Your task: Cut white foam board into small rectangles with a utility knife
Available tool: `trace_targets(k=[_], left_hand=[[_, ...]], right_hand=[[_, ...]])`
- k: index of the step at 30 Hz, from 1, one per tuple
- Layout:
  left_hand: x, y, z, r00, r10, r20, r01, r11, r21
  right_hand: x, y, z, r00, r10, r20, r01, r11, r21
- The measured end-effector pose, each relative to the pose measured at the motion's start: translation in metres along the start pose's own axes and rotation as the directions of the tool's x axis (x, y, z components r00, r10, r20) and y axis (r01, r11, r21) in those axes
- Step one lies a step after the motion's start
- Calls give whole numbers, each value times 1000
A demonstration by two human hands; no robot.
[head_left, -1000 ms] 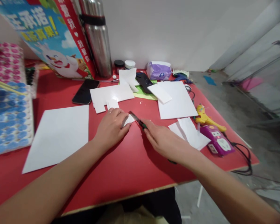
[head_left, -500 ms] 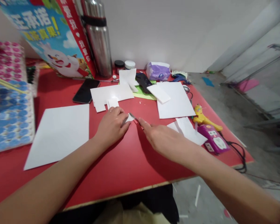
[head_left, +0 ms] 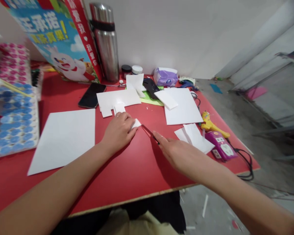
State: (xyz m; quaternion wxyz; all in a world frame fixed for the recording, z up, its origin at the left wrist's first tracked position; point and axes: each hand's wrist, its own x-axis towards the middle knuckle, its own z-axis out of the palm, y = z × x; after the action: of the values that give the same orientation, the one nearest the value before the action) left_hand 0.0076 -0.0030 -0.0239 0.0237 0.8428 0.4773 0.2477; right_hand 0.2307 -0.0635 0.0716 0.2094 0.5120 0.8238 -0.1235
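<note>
My left hand (head_left: 120,130) presses a small white foam board piece (head_left: 137,123) against the red tabletop; the fingers are closed over it and hide most of it. In my right hand (head_left: 176,150) is a craft knife (head_left: 149,131), its thin dark blade pointing left with the tip close to the corner of the small piece. Just beyond my left hand lie a notched white board (head_left: 120,98) and a small white strip (head_left: 119,108). A large white sheet (head_left: 66,137) is flat to the left of my left forearm.
Toward the right are another white board (head_left: 185,111), folded white pieces (head_left: 198,140), a yellow glue gun (head_left: 212,125) and a purple power socket (head_left: 221,147) with a cable. Behind stand a steel flask (head_left: 106,49), a phone (head_left: 91,94) and a purple tissue pack (head_left: 165,77).
My right hand with the knife has moved right and slightly toward me, drawing the blade away from the piece. My left hand stays on the piece. The view has shifted slightly.
</note>
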Motion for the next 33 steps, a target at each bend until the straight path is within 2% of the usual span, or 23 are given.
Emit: trace_targets(k=[5,8,13,20,25,29,33], left_hand=[[1,-2,-2,1000,-4,21,5,999,-33],[1,-2,-3,1000,-6,30,7,999,-32],[2,-2,-2,999,-5,46,6,1000,-28],[2,-2,-3,999,3,39,-2,1000,-30],[2,-2,-4,999,-8,45,10,999,-51],[2,-3,-3,999,-4,47,7,999,-50],[2,-3,-3,998,-5,57,7,999,-36]], right_hand=[[0,1,16,995,-22,-96,27,998,51],[-1,1,22,994,20,-107,-11,997,81],[2,-1,13,991,58,-121,-45,993,111],[27,-11,-3,991,55,-118,-37,989,145],[34,-15,-5,993,52,-105,-37,988,148],[36,-13,-2,994,25,-104,-13,994,111],[37,-13,-6,997,5,-80,-6,1000,-13]])
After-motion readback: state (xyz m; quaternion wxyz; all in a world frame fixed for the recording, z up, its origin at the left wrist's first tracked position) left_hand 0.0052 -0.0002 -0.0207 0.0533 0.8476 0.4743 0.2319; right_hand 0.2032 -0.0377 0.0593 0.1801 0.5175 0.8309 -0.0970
